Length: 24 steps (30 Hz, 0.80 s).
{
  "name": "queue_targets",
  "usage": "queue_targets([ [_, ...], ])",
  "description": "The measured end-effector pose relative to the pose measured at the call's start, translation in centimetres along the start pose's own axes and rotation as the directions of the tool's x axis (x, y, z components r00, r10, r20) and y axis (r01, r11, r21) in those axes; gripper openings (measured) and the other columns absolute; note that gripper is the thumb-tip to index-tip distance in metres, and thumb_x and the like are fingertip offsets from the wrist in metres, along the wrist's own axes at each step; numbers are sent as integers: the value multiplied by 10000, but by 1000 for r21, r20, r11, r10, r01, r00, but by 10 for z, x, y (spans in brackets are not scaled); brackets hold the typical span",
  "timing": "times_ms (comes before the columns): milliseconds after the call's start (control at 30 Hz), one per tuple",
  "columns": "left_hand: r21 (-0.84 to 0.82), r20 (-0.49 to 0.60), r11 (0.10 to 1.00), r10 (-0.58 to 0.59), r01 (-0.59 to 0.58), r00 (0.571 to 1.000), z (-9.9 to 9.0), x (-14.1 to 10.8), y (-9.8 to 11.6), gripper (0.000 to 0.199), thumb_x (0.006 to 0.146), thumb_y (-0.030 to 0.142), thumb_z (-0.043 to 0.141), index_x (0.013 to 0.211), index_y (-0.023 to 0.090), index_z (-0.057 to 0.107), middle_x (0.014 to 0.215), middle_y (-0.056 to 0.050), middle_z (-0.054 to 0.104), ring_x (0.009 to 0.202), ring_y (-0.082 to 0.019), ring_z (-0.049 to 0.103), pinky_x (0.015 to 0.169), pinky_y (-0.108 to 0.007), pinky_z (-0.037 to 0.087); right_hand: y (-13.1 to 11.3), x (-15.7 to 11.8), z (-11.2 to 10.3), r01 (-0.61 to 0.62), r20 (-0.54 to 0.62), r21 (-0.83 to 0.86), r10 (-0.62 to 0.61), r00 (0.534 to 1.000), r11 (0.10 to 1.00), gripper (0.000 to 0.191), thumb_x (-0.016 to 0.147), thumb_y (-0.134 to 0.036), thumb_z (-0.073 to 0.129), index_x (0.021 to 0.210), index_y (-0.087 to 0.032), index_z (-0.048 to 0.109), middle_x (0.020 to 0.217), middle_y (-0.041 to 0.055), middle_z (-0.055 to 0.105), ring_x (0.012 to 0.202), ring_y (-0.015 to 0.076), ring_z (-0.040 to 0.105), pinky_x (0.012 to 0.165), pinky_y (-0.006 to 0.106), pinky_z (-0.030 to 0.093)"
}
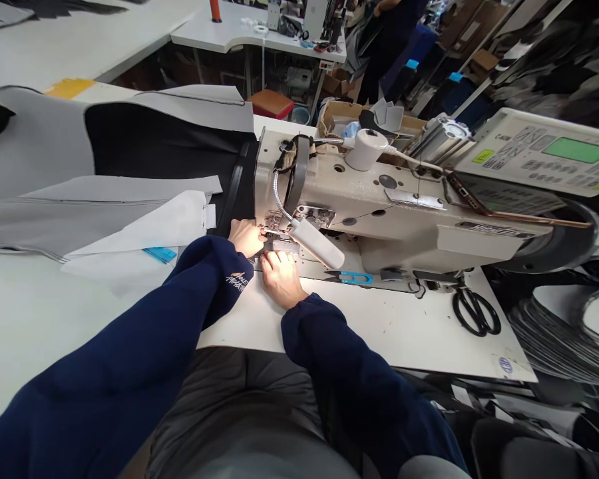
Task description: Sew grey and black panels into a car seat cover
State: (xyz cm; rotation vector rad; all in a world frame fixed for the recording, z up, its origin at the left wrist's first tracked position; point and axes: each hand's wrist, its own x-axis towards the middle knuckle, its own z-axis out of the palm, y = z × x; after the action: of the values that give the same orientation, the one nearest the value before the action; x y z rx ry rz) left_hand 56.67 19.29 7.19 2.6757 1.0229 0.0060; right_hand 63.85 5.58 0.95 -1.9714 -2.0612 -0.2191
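Where one lamp point(318, 245) shines, two hands point(282, 277), one sewing machine point(349, 193)

The machine point(404, 229) at centre looked like painted metal, slightly glossy. Cloth point(164, 143) at left appeared matt and smooth. The table point(359, 319), lower centre, was smooth; the scissors' point(473, 301) handles looked plastic.

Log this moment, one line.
left hand: by needle area | right hand: by needle area | black fabric: left of sewing machine | lamp: lit
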Motion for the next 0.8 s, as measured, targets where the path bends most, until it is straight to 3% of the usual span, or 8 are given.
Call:
queue_targets([
  [167, 9, -1, 1000, -8, 8, 1000, -1, 3, -2, 195, 787, 239, 515, 734, 145, 678, 850, -125, 702, 862, -296, 631, 716, -363, 371, 0, 0, -1, 12, -9, -25, -12, 1000, 1000, 282, 962, -146, 404, 1050, -115, 670, 1042, 144, 613, 909, 249, 476, 831, 407, 387],
  [467, 56, -28, 998, 21, -19, 999, 5, 8, -7, 212, 792, 258, 508, 848, 158, 686, 945, -115, 707, 932, -302, 633, 709, -355, 363, -1, -1, -2, 0, 5, -9, 0, 1000, 1000, 270, 942, -133, 435, 1087, -110, 662, 1099, 156, 625, 929, 260, 499, 841, 422, 391],
  [633, 57, -9, 997, 56, -55, 998, 0, 5, -6, 229, 825, 250, 488, 860, 153, 692, 960, -121, 709, 972, -297, 628, 782, -370, 400, -1, -3, -2, 6, 3, 14, -7, 1000, 1000, 269, 944, -133, 448, 1114, -101, 653, 1175, 172, 619, 959, 260, 518, 859, 430, 393],
  [733, 124, -138, 986, 132, -115, 982, -3, -21, -1, 273, 866, 256, 474, 965, 134, 697, 1111, -164, 680, 1091, -327, 587, 953, -452, 378, -1, -5, -1, 9, -8, 25, -9, 1000, 1000, 267, 942, -122, 450, 1113, -97, 654, 1231, 180, 608, 992, 261, 526, 861, 426, 398],
  [800, 164, -268, 978, 170, -129, 948, 0, -46, 3, 334, 886, 264, 476, 1129, 129, 660, 1287, -185, 602, 1246, -351, 498, 1087, -524, 267, -2, -5, -1, 9, -23, 16, -9, 1000, 1000, 268, 942, -119, 443, 1094, -90, 662, 1251, 178, 608, 1008, 267, 531, 864, 426, 404],
])
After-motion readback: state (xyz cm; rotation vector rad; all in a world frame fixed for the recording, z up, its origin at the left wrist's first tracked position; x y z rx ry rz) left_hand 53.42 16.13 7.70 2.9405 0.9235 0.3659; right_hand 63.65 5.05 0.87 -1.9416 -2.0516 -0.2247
